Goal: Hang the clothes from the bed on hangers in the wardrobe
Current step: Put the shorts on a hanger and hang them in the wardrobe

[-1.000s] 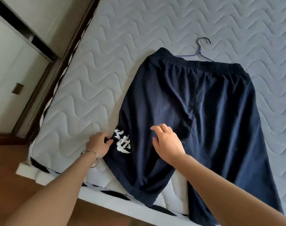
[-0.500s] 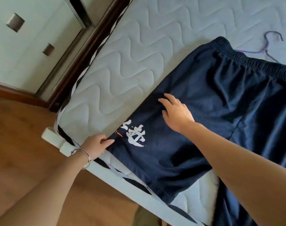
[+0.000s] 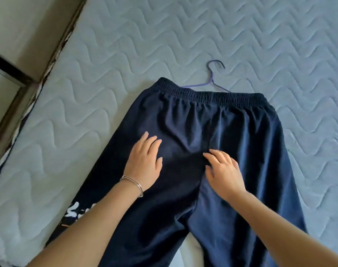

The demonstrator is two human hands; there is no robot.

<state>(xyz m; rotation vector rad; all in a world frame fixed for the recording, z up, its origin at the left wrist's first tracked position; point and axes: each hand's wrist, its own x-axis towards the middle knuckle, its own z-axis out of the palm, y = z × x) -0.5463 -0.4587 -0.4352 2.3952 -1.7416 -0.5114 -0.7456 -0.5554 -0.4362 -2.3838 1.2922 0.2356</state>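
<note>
The shorts [image 3: 212, 151] are covering the hanger [image 3: 210, 81] below its neck; their hems are running off the 6 o'clock edge. The left forearm is partly hiding the white print [image 3: 75, 211].

Bed [image 3: 110, 54] fills most of the view: pale grey-blue quilted mattress w/ wavy stitching, lit evenly by soft daylight. Along the bed's left edge runs a dark brown wooden frame rail [image 3: 54, 53]. Left of the rail, pale cream panels [image 3: 25, 22] w/ a dark gap, possibly wardrobe doors; too blurred to tell.
</note>
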